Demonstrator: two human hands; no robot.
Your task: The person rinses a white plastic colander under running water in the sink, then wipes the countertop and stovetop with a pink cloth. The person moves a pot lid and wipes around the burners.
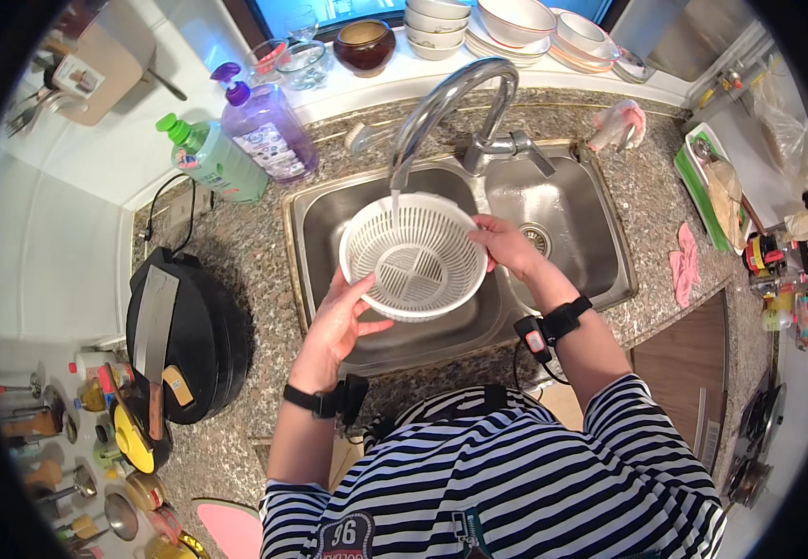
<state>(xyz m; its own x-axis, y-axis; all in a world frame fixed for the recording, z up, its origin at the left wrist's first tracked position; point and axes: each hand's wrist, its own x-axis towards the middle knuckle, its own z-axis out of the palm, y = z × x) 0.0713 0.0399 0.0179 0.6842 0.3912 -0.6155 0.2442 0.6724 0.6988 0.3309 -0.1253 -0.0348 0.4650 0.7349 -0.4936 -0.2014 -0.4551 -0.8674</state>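
Over the left basin (323, 230) of a steel double sink, I hold a white slotted plastic colander (414, 269) with nothing in it. My left hand (341, 314) grips its rim at the lower left, thumb over the edge. At the right rim, my right hand (509, 244) pinches the edge. A thin stream of water runs from the chrome gooseneck faucet (421, 126) into the colander near its far wall. Both wrists wear black straps with small devices.
Soap pump bottles, one green (219, 164) and one purple (271, 133), stand behind the sink at left. A cleaver (156, 314) lies on a black appliance (215, 349). Stacked bowls (437, 28) line the sill. A pink cloth (685, 265) lies on the right counter.
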